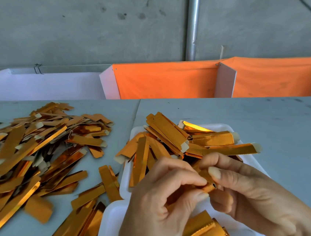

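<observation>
Both hands meet over a white tray (250, 158) at the lower right. My left hand (159, 201) pinches the near end of a small gold foil carton (206, 182) between thumb and fingertips. My right hand (246, 192) grips the same carton from the right, thumb on top. Most of the carton is hidden by the fingers. Several folded gold cartons (170, 133) lie piled in the tray behind the hands.
A large heap of flat gold carton blanks (24, 154) covers the grey table (265, 121) on the left. A second white tray (110, 220) with gold cartons sits at the bottom edge. Orange cloth bins (164, 80) line the table's far side, below a concrete wall.
</observation>
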Demonstrator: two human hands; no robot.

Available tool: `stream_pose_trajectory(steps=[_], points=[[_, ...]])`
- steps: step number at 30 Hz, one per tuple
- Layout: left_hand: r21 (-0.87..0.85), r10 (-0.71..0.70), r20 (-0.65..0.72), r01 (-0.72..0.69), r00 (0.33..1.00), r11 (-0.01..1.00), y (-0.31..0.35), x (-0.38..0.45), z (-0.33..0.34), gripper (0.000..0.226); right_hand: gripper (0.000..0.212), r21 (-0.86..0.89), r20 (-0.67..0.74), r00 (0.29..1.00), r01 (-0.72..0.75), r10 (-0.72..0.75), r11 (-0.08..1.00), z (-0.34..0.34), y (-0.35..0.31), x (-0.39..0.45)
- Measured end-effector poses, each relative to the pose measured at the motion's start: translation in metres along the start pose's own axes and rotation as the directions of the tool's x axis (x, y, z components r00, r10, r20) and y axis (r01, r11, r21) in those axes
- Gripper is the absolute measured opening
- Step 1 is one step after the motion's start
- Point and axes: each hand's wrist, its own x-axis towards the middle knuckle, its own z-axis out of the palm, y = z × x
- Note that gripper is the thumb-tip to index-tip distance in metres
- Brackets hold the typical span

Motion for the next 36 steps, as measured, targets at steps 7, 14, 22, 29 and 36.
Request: stream_pose_trajectory(steps=[7, 14, 22, 29, 36], points=[[-0.087, -0.002, -0.008, 0.002, 1.0, 0.996, -0.001, -0.001, 0.001, 0.01, 0.033, -0.036, 0.074, 0.997, 0.006, -0.003, 0.999, -0.003, 0.001, 0.002], [-0.161, -0.072, 0.016, 0.074, 0.997, 0.984, -0.007, -0.003, 0.004, 0.008, 0.033, -0.003, 0.011, 1.0, 0.018, -0.018, 1.0, -0.004, 0.006, 0.005], [-0.159, -0.109, 0.031, 0.113, 0.994, 0.981, -0.011, -0.004, 0.009, 0.008, 0.028, 0.046, 0.034, 0.999, -0.026, 0.024, 0.999, -0.008, 0.006, 0.005], [-0.139, -0.155, 0.059, 0.162, 0.986, 0.977, -0.013, -0.004, 0.008, 0.013, 0.014, -0.013, 0.014, 0.999, -0.036, 0.036, 0.999, -0.008, 0.008, 0.006], [-0.064, -0.244, 0.122, 0.253, 0.962, 0.965, -0.012, -0.006, 0.01, 0.028, 0.017, -0.27, -0.188, 0.981, -0.107, 0.057, 0.957, -0.006, 0.002, 0.003]])
